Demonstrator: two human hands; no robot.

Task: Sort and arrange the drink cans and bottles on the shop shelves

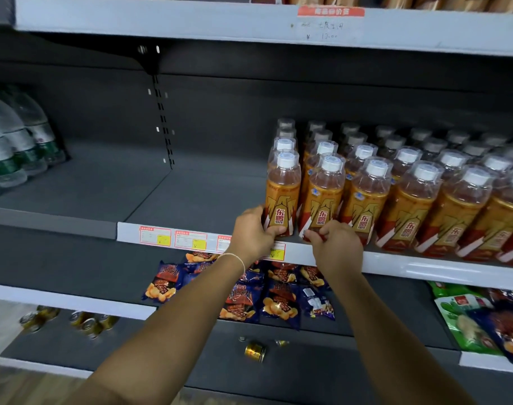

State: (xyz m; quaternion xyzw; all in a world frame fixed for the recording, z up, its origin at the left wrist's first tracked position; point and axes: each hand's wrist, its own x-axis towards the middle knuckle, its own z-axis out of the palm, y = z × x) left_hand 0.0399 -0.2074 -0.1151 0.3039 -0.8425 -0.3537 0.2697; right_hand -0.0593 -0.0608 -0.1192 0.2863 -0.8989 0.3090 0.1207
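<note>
I see soft, even light coming from above and in front. Behind the orange bottles point(363, 197) the back panel point(220, 112) lies in deep shadow. Their caps carry a small glare. Far left of them the water bottles point(12, 147) are blurred, and the shelf edge point(161, 21) above them bends.

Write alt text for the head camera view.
Two hands hold orange-labelled plastic drink bottles on a grey shop shelf: the left hand grips the leftmost front bottle, the right hand its neighbour. Blue snack bags lie below.
</note>
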